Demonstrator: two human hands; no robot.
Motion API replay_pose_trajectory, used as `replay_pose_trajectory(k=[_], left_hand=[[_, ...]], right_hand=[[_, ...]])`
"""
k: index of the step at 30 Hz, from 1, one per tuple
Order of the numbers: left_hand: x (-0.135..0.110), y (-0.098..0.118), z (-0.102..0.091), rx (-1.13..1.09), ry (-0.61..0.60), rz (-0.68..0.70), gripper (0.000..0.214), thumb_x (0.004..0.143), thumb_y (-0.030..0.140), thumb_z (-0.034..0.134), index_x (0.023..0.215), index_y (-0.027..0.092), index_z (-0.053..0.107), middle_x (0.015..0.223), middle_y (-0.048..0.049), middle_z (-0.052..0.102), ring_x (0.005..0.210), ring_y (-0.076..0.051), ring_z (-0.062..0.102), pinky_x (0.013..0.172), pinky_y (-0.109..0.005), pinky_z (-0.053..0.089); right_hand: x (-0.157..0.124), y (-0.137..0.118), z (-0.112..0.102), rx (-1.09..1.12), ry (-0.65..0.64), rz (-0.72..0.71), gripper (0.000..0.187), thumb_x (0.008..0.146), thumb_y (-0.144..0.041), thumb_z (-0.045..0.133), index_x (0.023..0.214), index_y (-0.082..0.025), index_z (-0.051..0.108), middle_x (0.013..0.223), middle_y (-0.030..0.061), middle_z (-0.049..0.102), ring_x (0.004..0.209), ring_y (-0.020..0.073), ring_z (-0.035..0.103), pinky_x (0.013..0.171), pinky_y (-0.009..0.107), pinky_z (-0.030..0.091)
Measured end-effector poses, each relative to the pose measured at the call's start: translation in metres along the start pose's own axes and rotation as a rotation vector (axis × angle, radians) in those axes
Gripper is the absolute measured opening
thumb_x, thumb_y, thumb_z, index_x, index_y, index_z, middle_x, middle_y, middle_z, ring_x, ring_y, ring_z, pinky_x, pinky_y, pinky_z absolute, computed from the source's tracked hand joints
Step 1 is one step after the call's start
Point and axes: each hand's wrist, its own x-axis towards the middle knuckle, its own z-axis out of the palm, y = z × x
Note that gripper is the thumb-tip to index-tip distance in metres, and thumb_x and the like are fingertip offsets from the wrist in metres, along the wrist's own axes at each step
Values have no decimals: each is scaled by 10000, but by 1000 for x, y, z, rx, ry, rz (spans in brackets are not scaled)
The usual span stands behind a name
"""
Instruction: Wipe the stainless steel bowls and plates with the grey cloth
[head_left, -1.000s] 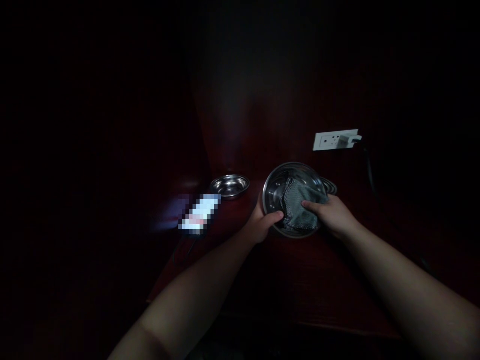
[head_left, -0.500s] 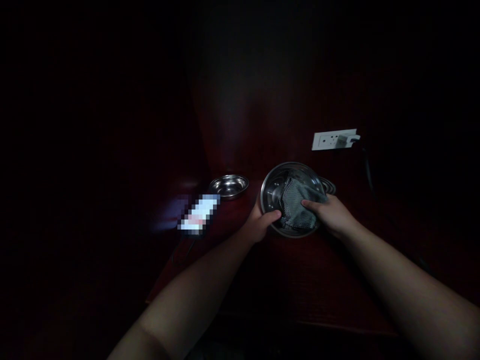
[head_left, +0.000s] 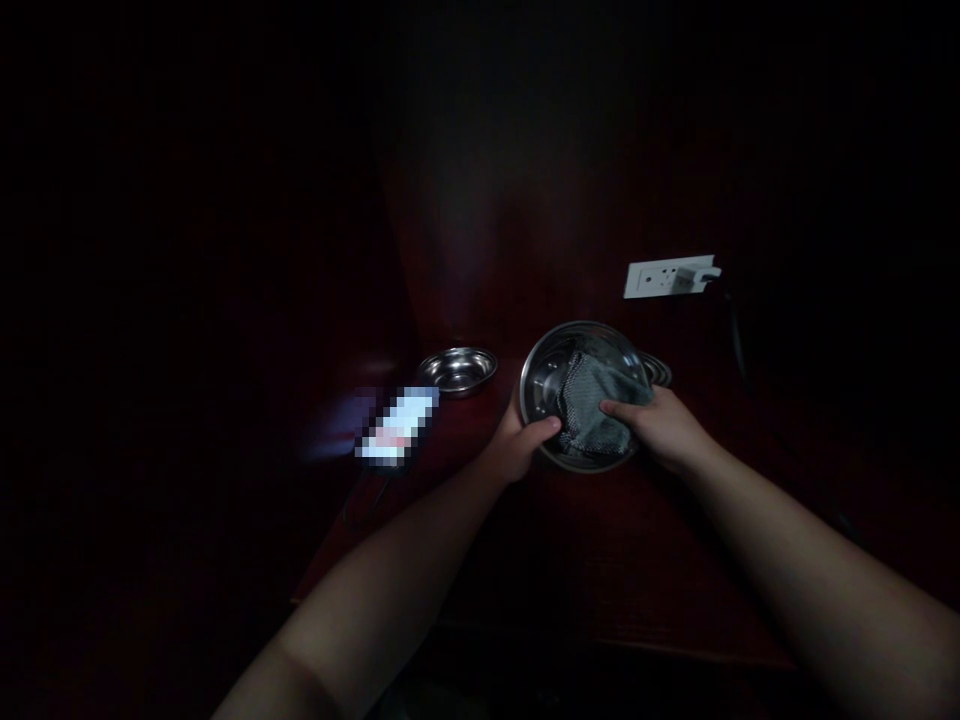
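Note:
A shiny metal bowl point(head_left: 546, 375) is held tilted above the dark red table, its inside facing me. My left hand point(head_left: 521, 440) grips its left rim, thumb inside and the other fingers hidden behind. A grey-green cloth point(head_left: 600, 400) with a dotted edge lies against the bowl's inner wall. My right hand point(head_left: 664, 425) is closed on the cloth at the bowl's right side, its thumb pressing the fabric; its other fingers are out of sight.
Behind on the left rests a shallow metal bowl point(head_left: 459, 370). A lit, blurred-out phone point(head_left: 397, 430) with a cable stands near it. Stacked metal rims point(head_left: 658, 370) show behind my right hand. A white wall socket point(head_left: 667, 278) holds a plug. The table point(head_left: 600, 590) is dimly lit.
Almost nothing differs. My right thumb and the cloth have shifted very slightly left within the bowl; both hands keep their hold.

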Motion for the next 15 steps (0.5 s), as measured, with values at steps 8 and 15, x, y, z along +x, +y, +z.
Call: replay_pose_trajectory(k=[8,15], left_hand=[[0,0,0,-12,13,-8,680,650,294,655,1261,196,372,1303,-98,464,1212,-285,402,977,-425,338],[0,1,1,-36,40,-12,694,639,299,664,1265,200,383,1281,-90,488,1201,-286,414,982,-425,331]], right_hand=[[1,1,-1,7,-10,22,317,601,-246,687,907,-188,627,945,70,691,830,243,655,733,355,529],[0,0,-1,0,-4,17,342,586,-252,704,913,-183,632,953,64,688,840,238,650,764,372,518]])
